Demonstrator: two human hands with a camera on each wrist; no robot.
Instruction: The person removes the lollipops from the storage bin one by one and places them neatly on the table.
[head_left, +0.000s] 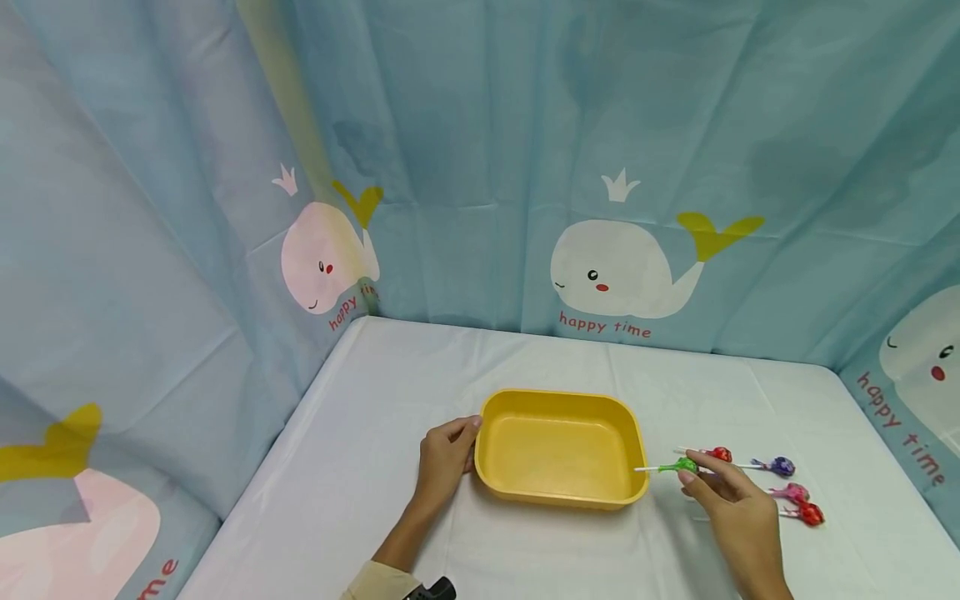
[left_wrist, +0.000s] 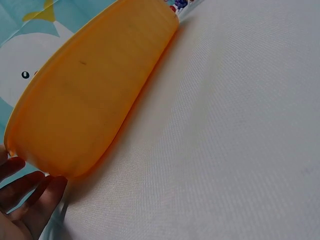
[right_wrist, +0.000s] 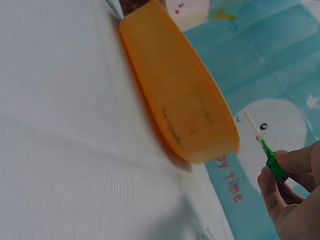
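Observation:
A yellow rectangular tray with rounded corners [head_left: 558,496] sits on the white tabletop, with nothing inside it. My left hand [head_left: 442,462] holds its left end, thumb at the rim and fingers against the outer wall; those fingers [left_wrist: 47,197] also show in the left wrist view. Between thumb and fingertips, my right hand [head_left: 738,517] pinches a green-wrapped lollipop [head_left: 681,465] by its candy end. Its white stick points left, over the tray's right rim. In the right wrist view the green lollipop [right_wrist: 272,164] is raised off the table.
Several lollipops lie right of the tray, around my right hand: a red one [head_left: 722,454], a purple one [head_left: 783,467], a pink one [head_left: 798,493] and another red one [head_left: 812,514]. A blue whale-print curtain [head_left: 465,208] encloses the table's back and sides.

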